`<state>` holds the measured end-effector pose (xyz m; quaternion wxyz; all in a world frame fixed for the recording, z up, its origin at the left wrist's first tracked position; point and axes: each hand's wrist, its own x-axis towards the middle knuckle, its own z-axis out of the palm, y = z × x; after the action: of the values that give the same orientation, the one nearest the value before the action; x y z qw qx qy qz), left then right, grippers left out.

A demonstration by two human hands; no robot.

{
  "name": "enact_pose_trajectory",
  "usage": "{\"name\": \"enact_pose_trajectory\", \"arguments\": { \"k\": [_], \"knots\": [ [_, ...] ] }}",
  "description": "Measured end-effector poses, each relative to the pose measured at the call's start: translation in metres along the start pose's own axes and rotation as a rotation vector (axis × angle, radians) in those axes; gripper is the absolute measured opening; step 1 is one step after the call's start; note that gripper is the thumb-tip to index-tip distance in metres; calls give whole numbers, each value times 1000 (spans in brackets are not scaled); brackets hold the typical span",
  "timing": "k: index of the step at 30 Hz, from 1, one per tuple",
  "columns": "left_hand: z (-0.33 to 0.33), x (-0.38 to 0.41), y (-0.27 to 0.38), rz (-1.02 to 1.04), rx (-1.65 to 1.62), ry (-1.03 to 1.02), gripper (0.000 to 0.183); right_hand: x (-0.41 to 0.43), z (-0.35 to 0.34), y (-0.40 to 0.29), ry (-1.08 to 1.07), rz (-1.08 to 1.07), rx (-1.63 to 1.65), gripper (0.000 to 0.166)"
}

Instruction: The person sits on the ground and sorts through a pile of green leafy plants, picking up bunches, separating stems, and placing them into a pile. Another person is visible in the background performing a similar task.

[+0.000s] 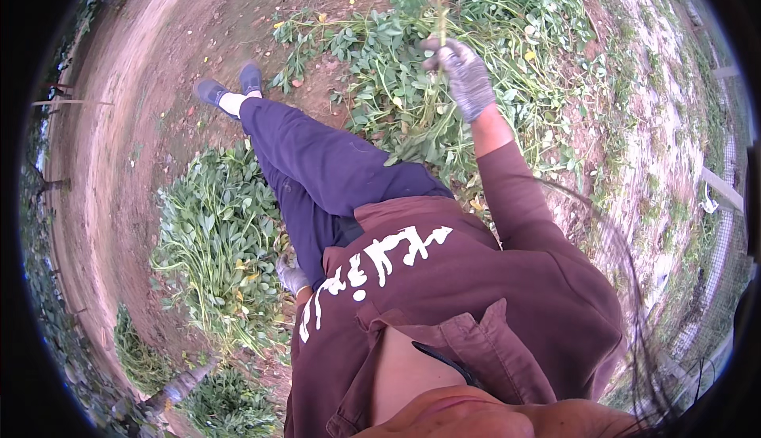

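Observation:
My right hand, in a grey work glove, is closed around the stems of a leafy green plant. The stem ends stick up above the fist, and leaves hang below it towards my thigh. Beneath and behind this hand spreads a loose heap of pulled leafy plants, possibly peanut. My left hand, also gloved, is low beside my left thigh, at the edge of a second pile of leafy plants. My leg and sweatshirt partly hide that hand, so its fingers and anything in them cannot be made out.
My legs stretch out over bare soil between the two heaps. Smaller plant piles lie at lower left near a tree trunk. Wire mesh fencing with pale posts runs along the right. Yellow leaves are scattered about.

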<state>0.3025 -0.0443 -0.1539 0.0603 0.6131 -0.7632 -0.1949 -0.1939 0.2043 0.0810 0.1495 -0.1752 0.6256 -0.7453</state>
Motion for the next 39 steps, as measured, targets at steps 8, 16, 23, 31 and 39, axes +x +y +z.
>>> {"name": "enact_pose_trajectory", "arguments": {
  "k": [8, 16, 23, 31, 39],
  "knots": [
    [13, 2, -25, -43, -82, 40, 42, -5, -20, -86, 63, -437, -18, 31],
    [-15, 22, 26, -34, -440, 93, 36, -27, 37, -22, -48, 64, 215, 23],
    [-79, 42, 211, 463, -1073, 90, 53, -67, 91, 43, -217, 87, -150, 25],
    [-5, -23, 332, 210, -1493, -1243, 47, -84, 95, 86, -560, -40, -656, 24],
    [15, -6, 321, -129, -1648, -1245, 41, -91, -102, 101, 9, 525, -892, 22]
  ]
}}
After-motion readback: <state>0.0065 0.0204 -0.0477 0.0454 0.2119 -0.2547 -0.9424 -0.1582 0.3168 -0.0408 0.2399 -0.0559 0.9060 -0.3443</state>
